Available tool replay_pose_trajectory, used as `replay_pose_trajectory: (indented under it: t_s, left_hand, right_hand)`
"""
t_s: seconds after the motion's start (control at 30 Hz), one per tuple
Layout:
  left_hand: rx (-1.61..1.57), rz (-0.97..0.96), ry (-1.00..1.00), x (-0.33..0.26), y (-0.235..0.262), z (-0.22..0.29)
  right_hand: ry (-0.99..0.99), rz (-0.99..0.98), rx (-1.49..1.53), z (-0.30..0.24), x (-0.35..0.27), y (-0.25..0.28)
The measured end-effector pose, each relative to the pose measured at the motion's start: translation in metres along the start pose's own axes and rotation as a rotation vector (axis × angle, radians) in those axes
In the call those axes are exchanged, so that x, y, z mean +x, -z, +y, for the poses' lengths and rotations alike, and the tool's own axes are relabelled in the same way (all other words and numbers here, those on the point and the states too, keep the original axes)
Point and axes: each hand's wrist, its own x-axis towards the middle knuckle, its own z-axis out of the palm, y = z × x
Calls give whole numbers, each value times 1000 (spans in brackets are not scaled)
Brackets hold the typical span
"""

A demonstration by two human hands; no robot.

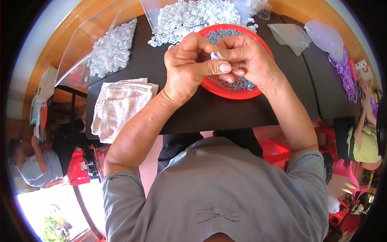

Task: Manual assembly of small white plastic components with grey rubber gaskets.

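Both hands meet above the round red plastic bowl of small grey metal bits. Left hand & right hand pinch shut on one small white plastic ring btwn fingertips. White folded cloth lies to the left.

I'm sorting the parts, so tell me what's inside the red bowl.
The red bowl holds a heap of small grey metal pieces. Both hands, left hand and right hand, cover its middle, hiding what lies there.
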Motion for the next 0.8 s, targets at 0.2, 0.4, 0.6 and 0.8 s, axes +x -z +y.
replay_pose_trajectory:
  t_s: [0.2, 0.4, 0.6, 0.8]
  left_hand:
    - [-35, -11, -72, 3, -1, 0]
    - [62, 233, 97, 15, -4, -12]
    - [65, 271, 233, 13, 1, -8]
    - [113, 251, 249, 13, 6, -6]
  right_hand:
    - [13, 36, 0, 1, 1, -1]
    - [210, 333, -248, -1, 5, 0]
    - [289, 447, -353, 5, 7, -9]
    - [270, 433, -417, 4, 7, -12]
